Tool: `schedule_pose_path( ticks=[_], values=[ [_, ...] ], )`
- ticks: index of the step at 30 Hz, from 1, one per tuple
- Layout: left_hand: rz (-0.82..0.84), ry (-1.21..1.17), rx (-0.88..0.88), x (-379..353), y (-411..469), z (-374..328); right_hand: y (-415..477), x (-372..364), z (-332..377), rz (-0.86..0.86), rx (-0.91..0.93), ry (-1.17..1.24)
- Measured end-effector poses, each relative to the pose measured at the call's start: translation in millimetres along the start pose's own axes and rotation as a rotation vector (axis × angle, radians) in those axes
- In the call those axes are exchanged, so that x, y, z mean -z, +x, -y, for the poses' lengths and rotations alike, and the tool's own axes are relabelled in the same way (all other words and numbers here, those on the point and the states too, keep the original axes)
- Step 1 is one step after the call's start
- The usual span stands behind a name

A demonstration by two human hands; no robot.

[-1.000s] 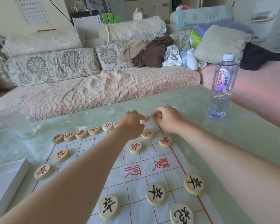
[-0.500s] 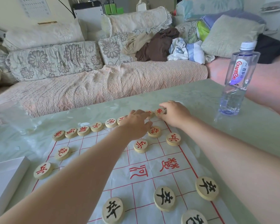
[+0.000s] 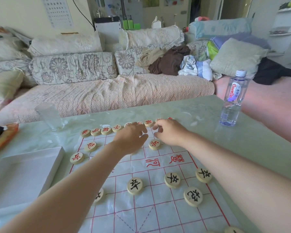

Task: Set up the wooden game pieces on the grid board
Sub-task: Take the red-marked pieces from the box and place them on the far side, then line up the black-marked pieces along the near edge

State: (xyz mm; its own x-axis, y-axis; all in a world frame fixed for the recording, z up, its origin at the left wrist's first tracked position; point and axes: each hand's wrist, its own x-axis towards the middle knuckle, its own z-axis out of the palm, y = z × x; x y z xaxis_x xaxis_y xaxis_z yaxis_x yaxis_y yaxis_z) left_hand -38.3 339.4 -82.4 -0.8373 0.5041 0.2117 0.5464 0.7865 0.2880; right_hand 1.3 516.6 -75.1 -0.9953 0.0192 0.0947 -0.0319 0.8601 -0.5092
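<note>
A white plastic grid board point(image 3: 160, 204) with red lines lies on the table. Round wooden pieces with red characters form a row point(image 3: 106, 130) along its far edge, with more red pieces point(image 3: 154, 144) just in front. Black-lettered pieces point(image 3: 134, 185) sit on the near half. My left hand point(image 3: 130, 139) hovers over the far middle of the board, fingers loosely curled, holding nothing I can see. My right hand point(image 3: 170, 132) is beside it at the back row, fingers relaxed near a red piece point(image 3: 149, 122).
A water bottle point(image 3: 232, 100) stands at the table's far right. A clear glass point(image 3: 50, 116) stands at the far left. A white box lid point(image 3: 22, 174) lies left of the board. A sofa with cushions and clothes runs behind the table.
Both hands have drawn back slightly from the far row. The right hand has let go of the corner piece and its fingers have loosened. The camera view has lifted.
</note>
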Motion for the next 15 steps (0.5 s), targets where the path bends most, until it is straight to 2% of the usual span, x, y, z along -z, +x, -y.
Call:
schedule_pose_path(
  ticks=[3,9,15],
  values=[
    [-0.026,-0.022,-0.005,21.2,-44.6,4.4,-30.4,-4.4,36.6,0.059,0.064,0.03],
    [0.027,-0.007,0.046,63.4,-133.9,14.9,-91.3,-29.3,96.2,0.191,0.133,0.058],
    [0.05,-0.126,0.096,87.2,-225.1,43.9,-142.7,-63.6,150.2,0.334,0.24,0.074]
  ],
)
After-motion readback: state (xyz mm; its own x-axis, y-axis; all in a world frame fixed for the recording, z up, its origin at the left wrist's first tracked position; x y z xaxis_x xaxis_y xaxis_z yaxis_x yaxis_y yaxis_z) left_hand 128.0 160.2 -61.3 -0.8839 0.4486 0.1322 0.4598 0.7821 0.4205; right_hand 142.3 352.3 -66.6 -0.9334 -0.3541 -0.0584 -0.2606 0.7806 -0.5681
